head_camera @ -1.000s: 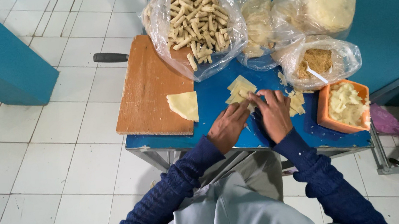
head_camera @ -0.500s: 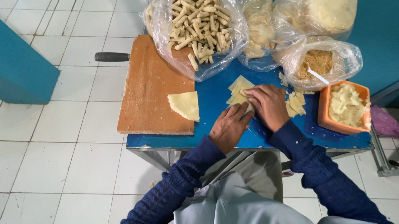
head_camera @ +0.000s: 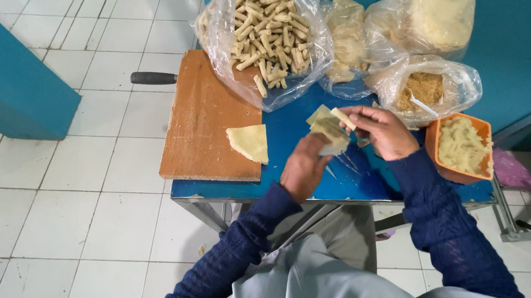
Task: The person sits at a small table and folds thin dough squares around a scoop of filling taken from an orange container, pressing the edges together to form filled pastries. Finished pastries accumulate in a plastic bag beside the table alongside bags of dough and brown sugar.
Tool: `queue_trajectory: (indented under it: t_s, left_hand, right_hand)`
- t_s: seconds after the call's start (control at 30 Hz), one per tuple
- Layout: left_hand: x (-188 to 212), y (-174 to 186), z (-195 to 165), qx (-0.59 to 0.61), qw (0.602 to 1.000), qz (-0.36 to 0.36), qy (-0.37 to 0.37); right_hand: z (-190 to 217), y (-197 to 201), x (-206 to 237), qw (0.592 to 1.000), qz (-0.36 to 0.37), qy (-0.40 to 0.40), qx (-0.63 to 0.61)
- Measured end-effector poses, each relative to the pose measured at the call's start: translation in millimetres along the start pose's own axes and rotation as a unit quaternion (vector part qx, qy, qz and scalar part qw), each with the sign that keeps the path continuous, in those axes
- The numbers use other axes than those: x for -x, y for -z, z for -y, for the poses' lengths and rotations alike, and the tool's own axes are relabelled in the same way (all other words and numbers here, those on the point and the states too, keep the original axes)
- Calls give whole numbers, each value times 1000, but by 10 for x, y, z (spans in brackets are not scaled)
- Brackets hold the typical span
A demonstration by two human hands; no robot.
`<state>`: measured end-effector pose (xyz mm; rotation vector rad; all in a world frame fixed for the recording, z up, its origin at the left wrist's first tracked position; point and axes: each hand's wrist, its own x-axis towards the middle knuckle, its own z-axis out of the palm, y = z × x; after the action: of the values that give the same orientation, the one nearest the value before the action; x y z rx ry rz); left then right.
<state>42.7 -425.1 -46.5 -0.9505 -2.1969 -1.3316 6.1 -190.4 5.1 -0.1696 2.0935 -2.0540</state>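
Blue table (head_camera: 291,136) is pretty crowded for us: wooden board (head_camera: 203,126) hangs over the left edge with a wrapper piece (head_camera: 249,143) on its right side, bags of rolls (head_camera: 268,25) fill the back, and an orange tub (head_camera: 460,148) sits at the right edge. Only open room is the strip near the front edge. Our left hand (head_camera: 304,168) and right hand (head_camera: 380,130) hover above it, wrists bent inward, fingers pinched together on a pale wrapper (head_camera: 331,128) between them
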Motion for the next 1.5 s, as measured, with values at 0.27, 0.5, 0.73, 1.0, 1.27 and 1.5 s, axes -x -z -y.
queue_trajectory:
  t_s: [0.27, 0.5, 0.73, 1.0, 1.27, 1.5]
  left_hand:
    - [-162, 58, 49, 295, 933, -76, 190]
    - [-33, 153, -55, 232, 933, -165, 222]
    - [-54, 183, -120, -36, 990, -83, 111]
    - [-81, 19, 14, -175, 977, 6, 125]
    - [-138, -80, 27, -217, 965, -16, 146]
    - [-172, -64, -13, -204, 969, -32, 136]
  right_hand:
    - [10, -197, 145, 997, 64, -25, 22]
    - [322, -466, -324, 994, 88, 33, -50]
    - [775, -360, -168, 933, -94, 267, 221]
    - [566, 649, 474, 607, -303, 136, 722]
    - [207, 827, 521, 619, -348, 174, 682]
    - [124, 723, 432, 654, -358, 141, 651]
